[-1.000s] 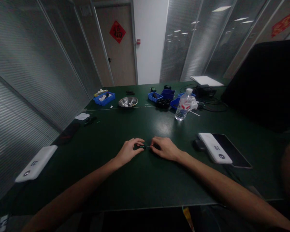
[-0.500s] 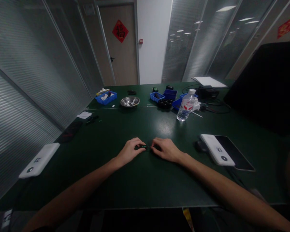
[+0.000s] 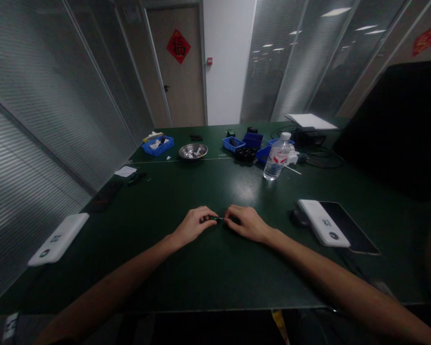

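Near the middle of the dark green table, my left hand pinches a small dark part with green on it between thumb and fingers. A thin light-coloured shaft or wire spans the short gap between my hands. My right hand is closed around its other end, with thumb and fingertips pressed together. Whatever else lies inside the right hand is hidden, and the kind of the dark part is too small to make out.
A water bottle stands beyond my right hand. White power banks lie left and right, the right one beside a dark phone-like slab. Farther back are a metal bowl, a blue tray and a small blue basket.
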### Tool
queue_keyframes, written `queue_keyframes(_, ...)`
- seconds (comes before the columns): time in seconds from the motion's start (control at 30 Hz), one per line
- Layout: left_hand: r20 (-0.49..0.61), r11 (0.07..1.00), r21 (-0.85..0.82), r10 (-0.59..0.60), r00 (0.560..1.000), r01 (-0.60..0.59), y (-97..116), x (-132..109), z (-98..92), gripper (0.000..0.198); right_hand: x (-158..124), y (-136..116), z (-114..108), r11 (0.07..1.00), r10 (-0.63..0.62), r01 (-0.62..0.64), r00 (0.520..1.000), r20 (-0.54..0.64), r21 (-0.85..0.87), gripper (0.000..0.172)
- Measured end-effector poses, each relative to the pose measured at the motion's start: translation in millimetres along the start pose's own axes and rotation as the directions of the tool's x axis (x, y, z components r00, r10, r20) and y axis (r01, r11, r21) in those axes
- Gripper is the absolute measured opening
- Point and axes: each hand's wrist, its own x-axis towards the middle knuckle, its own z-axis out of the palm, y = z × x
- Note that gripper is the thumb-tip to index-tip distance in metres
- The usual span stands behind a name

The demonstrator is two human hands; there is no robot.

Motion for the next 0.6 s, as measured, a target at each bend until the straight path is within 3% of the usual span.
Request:
queue_keyframes(0.33,-0.013,0.983,0.100,0.158,0.987,-0.156,2,-5,3.8,0.028,-1,-9,3,0.998,-0.022,0.025,0.999,0.038,-0.060,0.015)
queue_keyframes(0.6,-0.143,0.989,-0.013,0.147,0.979,-0.150,1,-7,4.0,0.026,0,-12,4,0.985,0.010,0.001,0.998,-0.060,0.174,0.013)
